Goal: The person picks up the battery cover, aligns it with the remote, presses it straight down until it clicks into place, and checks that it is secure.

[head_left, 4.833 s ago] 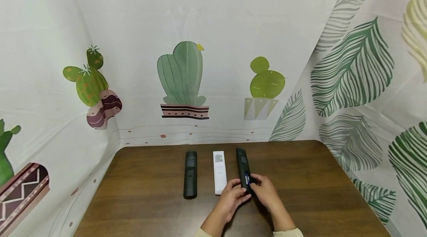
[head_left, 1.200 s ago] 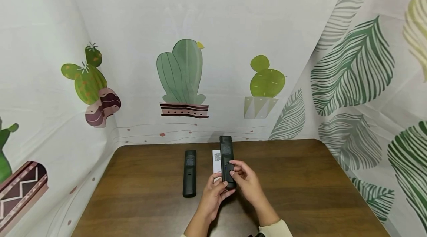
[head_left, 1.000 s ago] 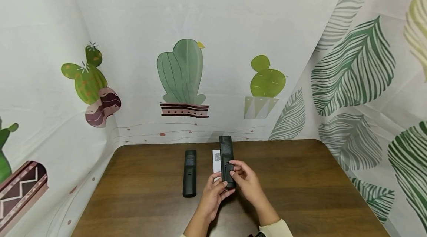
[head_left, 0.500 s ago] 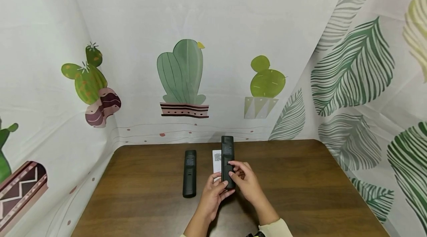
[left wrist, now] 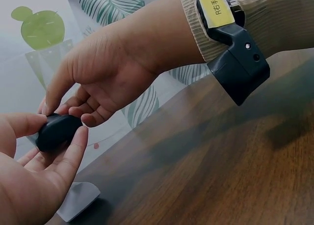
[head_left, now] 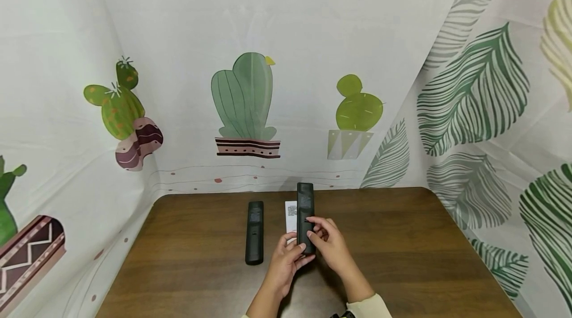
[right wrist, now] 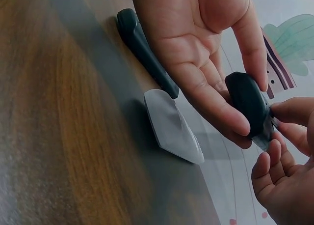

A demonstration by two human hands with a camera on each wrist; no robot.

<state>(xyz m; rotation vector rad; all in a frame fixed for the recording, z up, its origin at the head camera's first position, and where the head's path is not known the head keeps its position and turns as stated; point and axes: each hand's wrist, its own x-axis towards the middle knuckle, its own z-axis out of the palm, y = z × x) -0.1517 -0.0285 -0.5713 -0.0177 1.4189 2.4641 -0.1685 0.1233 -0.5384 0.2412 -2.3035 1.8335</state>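
A black remote control is held back side up above the table, its far end tilted up. My left hand grips its near end, thumb on the back and fingers beneath. On its right side, my right hand has thumb and index fingertip on the battery cover, which looks level with the casing. Seen end-on in the left wrist view, the dark remote sits between both hands. The right wrist view shows the left thumb and fingers around the remote.
Partly behind the held remote, a white remote lies on the wooden table. Further left lies a second black remote, back side up. A printed cloth hangs behind the table's far edge.
Earlier, the remote was further right, with blue batteries showing in its compartment. It came left over the white remote; the cover sat askew about a second ago and now lies flush.
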